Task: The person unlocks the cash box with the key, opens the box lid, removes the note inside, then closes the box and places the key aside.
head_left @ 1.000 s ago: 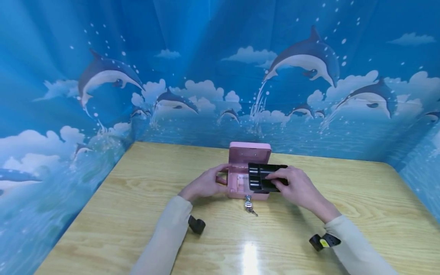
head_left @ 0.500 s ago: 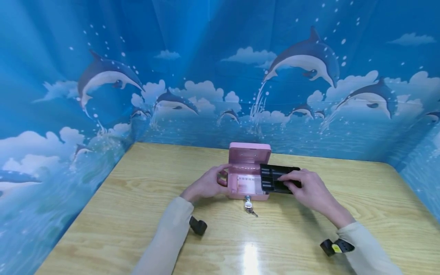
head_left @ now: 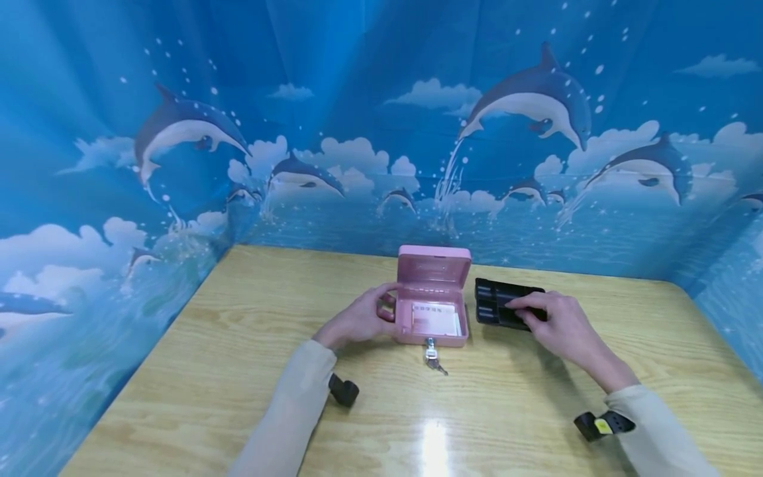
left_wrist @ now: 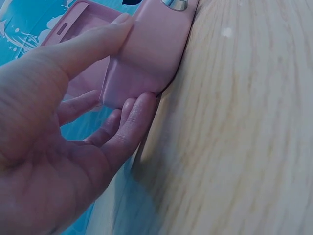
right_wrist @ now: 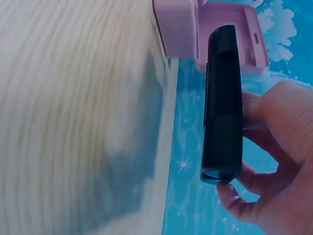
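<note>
Tray (head_left: 496, 305) up in my right hand (head_left: 557, 323), just to the right of the pink box (head_left: 450, 342) and not touching it, and this is where I get careful. I'm pinching it toward its right end, thumb and fingers on the plastic, so the slotted left end juts out with nothing beneath it. If my pinch slackens, I reckon that end dips, the whole thing twists and it clatters onto the table (head_left: 507, 411). It's in the air all right, its shadow (right_wrist: 122, 181) lying on the wood, though how high I can't judge. Black plastic, smooth by the look of it, so a slip seems quite possible.

Over on the other side, my left hand (head_left: 357, 320) grips the box's left end, thumb and fingers spread around the corners. Too hard a shove from there and the box could skid across the wood. Above it the lid (head_left: 434, 268) stands open, no prop that I can see; a jolt might drop it toward my fingers near the hinge. Down front, the keys (head_left: 435, 364) hang from the lock (head_left: 430, 342), and a careless swing could snag them and drag the box round. Printed paper (head_left: 435, 320) lies flat inside; a tipped box could shift it.
</note>
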Available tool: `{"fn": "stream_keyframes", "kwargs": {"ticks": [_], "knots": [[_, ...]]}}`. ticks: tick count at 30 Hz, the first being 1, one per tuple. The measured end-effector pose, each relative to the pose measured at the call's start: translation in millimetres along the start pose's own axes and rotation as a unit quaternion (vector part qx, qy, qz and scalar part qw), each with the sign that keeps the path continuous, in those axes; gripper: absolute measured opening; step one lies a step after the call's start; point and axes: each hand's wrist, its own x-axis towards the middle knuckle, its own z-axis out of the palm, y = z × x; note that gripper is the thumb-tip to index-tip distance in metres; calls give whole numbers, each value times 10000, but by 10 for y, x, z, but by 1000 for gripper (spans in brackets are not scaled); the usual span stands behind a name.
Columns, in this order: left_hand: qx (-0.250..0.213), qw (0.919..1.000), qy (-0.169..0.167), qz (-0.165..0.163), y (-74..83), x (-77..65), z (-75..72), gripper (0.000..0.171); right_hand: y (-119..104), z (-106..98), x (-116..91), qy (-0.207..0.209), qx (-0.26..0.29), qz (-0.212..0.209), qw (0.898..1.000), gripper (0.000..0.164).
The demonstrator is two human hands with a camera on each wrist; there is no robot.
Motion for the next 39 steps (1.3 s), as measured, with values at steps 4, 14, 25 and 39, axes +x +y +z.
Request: {"fn": "stream_keyframes", "kwargs": {"ticks": [4,14,25,39], "knots": [[-79,10000,-43,-16,-8,16,-13,94,119,-1,27,-2,37,64,10000,27],[-178,9997,-125,-141,-19,66,-22,93,443,47,92,-211,-34,386,9990,27],[-260,9994,-199,-145,-25,76,-10,94,698,141,190,-356,-159,609,9974,25],[-268,9992,-265,-101,8,41,-33,93,774,222,371,-711,-127,832,9939,31]]}}
